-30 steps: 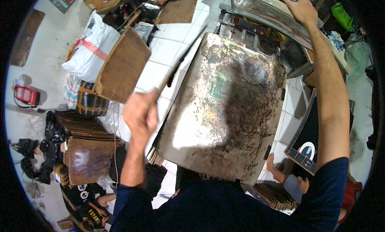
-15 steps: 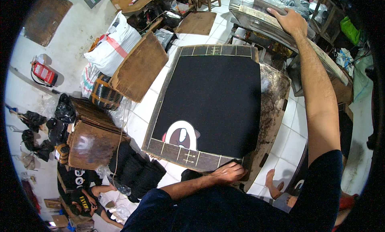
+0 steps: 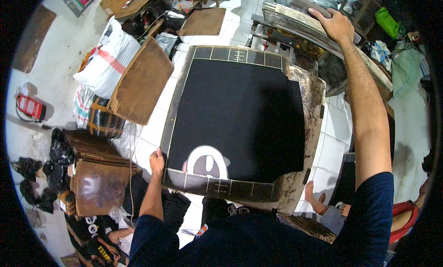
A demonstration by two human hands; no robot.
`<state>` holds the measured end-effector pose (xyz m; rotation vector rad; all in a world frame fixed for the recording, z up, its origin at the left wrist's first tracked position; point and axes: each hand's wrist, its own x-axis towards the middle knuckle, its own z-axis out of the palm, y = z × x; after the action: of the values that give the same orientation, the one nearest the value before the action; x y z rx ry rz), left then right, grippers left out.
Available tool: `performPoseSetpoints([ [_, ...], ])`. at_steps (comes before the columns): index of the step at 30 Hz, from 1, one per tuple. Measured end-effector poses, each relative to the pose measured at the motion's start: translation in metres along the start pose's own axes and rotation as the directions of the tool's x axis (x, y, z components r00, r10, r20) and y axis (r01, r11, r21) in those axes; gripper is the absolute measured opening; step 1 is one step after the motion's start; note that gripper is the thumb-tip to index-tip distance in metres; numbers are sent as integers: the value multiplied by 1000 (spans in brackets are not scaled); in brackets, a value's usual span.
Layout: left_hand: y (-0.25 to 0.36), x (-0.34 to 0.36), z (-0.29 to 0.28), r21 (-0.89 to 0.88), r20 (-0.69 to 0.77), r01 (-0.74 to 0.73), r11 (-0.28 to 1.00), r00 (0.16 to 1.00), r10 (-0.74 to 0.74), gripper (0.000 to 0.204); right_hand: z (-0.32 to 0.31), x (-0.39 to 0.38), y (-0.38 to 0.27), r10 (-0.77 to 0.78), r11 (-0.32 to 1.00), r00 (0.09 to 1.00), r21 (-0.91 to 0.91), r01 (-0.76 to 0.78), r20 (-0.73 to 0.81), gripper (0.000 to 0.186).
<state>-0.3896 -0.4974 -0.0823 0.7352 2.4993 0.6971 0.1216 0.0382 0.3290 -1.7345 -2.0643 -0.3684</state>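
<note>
A black fabric panel [image 3: 230,114] lies flat over a dark board with pale ruled lines [image 3: 197,180]. Its right part reaches past the board onto a worn brown base [image 3: 312,89]. Near its lower left is a white ring-shaped print [image 3: 189,155] with a grey and white middle. My left hand [image 3: 157,162] is at the board's left edge, thumb up and fingers closed round the edge, partly hidden. Farther off at the right, my right hand [image 3: 337,27] grips a wooden bar [image 3: 307,6] on top of a raised, tilted slab [image 3: 295,21].
Brown boards [image 3: 143,78] lean by a stuffed white sack [image 3: 108,59] at left. Stacked brown sheets [image 3: 99,188] stand nearer, beside black fabric [image 3: 173,207]. Other people sit low at both sides; one's bare foot [image 3: 314,193] rests right of the base. A red extinguisher [image 3: 31,107] hangs on the wall.
My left hand has moved from the board's near right corner to its left edge. The fabric's right side now spreads farther over the base. My right hand keeps its hold; the view has shifted.
</note>
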Motion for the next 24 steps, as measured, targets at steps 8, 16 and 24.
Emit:
performPoseSetpoints([
  [8,40,-77,-8,-657,69,15,754,997,40,42,-27,-12,-24,125,992,990,23,-123,-60,92],
  [16,53,-83,71,-610,248,59,790,961,119,47,-17,-26,-27,96,995,989,39,-92,-113,92],
  [24,22,-64,28,-498,213,-88,863,952,219,30,-12,-24,-17,107,994,992,4,-107,-70,94],
])
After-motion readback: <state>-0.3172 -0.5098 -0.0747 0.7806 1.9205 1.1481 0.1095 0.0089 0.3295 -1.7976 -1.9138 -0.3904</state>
